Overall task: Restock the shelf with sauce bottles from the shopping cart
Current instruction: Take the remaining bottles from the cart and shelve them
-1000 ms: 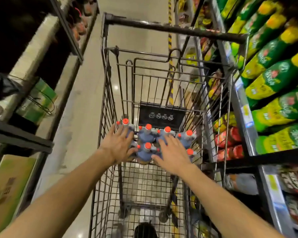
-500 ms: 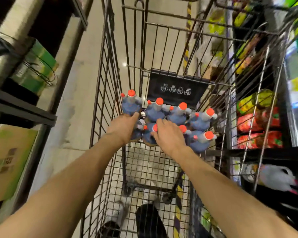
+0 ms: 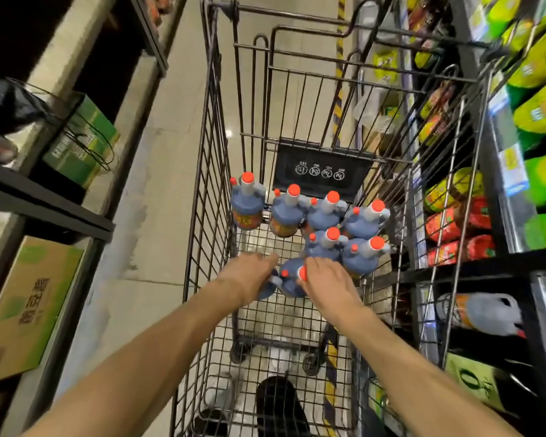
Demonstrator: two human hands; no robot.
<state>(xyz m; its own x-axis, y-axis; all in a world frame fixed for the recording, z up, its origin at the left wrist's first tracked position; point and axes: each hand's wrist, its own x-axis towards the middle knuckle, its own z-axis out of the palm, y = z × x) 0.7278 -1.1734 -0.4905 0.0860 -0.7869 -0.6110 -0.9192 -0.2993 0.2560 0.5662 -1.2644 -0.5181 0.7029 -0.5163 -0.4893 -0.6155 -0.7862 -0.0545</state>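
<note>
Several blue sauce bottles (image 3: 325, 212) with orange-red caps stand upright at the far end of the wire shopping cart (image 3: 209, 127). Two more have come away from that group toward me. My left hand (image 3: 249, 274) covers one of them and curls over its top, so only a blue edge shows below my fingers. My right hand (image 3: 327, 280) grips the other sauce bottle (image 3: 289, 280) at its neck, its red cap showing beside my fingers. Both forearms reach down into the cart basket.
The cart's wire walls close in on both sides. Right shelves (image 3: 473, 268) hold green and yellow bags, red packs and a white jug (image 3: 483, 313). Left racks carry a green box (image 3: 85, 143) and a cardboard carton (image 3: 29, 307). The tiled aisle floor runs between.
My hands closed on the two nearest bottles and drew them toward me, away from the group. My view tipped further down into the cart.
</note>
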